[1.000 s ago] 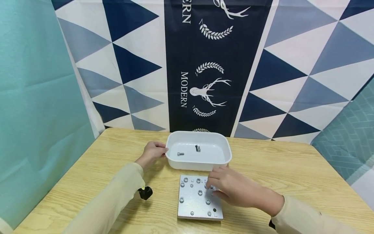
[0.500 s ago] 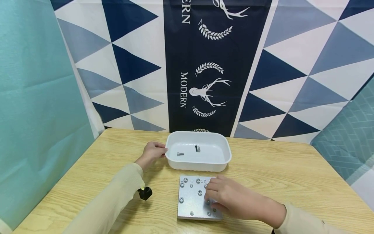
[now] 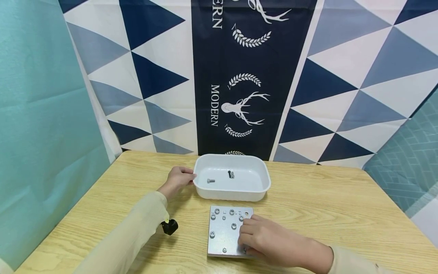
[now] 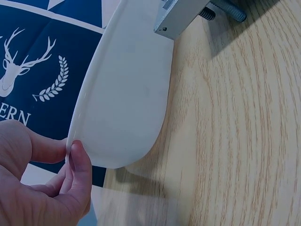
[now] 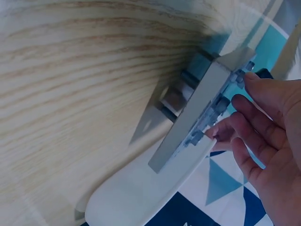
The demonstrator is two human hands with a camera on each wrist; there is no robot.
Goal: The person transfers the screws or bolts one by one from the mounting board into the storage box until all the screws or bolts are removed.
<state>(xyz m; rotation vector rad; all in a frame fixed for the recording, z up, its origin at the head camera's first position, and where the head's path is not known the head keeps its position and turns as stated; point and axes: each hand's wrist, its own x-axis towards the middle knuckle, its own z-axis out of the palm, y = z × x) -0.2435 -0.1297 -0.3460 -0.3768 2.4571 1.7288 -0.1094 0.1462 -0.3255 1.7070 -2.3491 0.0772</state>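
My left hand (image 3: 177,177) pinches the left rim of a white plastic tray (image 3: 226,195); the left wrist view shows thumb and fingers on either side of the rim. In front of the tray lies a square metal plate (image 3: 222,241) with several socket-head screws set in it. My right hand (image 3: 268,241) is over the plate's right side and hides part of it. In the right wrist view, its thumb and curled fingers are at a screw (image 5: 239,77) near the plate's end. The fingertips beyond the thumb are partly hidden there.
Inside the tray lie a silver screw (image 3: 210,181) and, farther right, a dark screw (image 3: 229,174) beside another silver one (image 3: 232,175). An open hole (image 3: 246,214) shows in the plate's far right corner. A patterned cloth (image 3: 229,95) hangs behind the wooden table (image 3: 318,205).
My right hand has come nearer over the plate, from its far right part toward the near right corner, uncovering the far corner hole. The left hand and tray stay in place.
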